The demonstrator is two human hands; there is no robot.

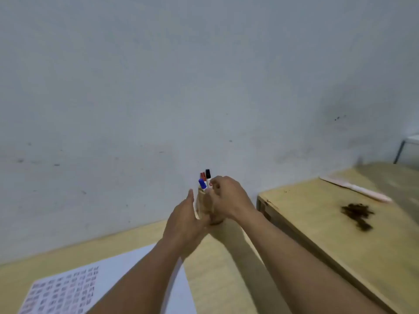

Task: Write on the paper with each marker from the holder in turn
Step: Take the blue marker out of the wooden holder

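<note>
The left hand [184, 219], open, steadies the tan wooden holder [205, 206] on the pale bench [217, 268]. The right hand [226, 198] curls at the capped markers [205, 180], likely choosing one; its grasp can't be told.

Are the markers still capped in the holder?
Capped: blue cap, red cap and black cap stand above the holder.

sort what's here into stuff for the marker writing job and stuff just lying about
For the job:
holder
blue marker
red marker
black marker
paper

Lying about:
dark clump on the side table
pale stick there
</note>
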